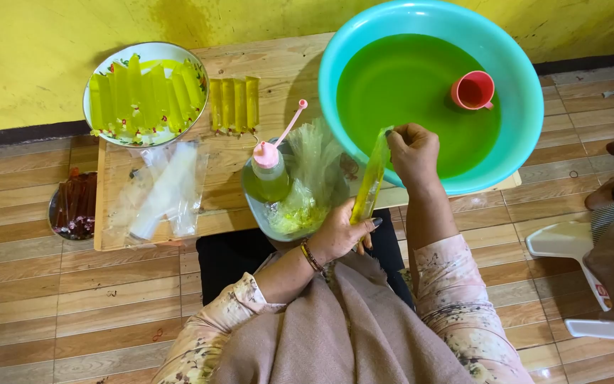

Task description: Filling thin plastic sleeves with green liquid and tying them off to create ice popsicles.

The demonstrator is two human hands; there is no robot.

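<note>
A filled green ice-pop tube (369, 186) is gripped by left hand (339, 235) below and right hand (413, 153) pinching its top at 12 o'clock, so liquid could get squeezed out if clenched.

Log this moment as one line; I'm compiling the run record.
left hand: grips tube bag bottom | right hand: pinches its top | behind: teal basin, pink cup

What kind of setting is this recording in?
Probably a home workspace for making ice pops by hand: a low wooden table on a plank-pattern floor by a yellow wall, a basin of green liquid, a plate of filled tubes, and the hands sealing another tube.
</note>
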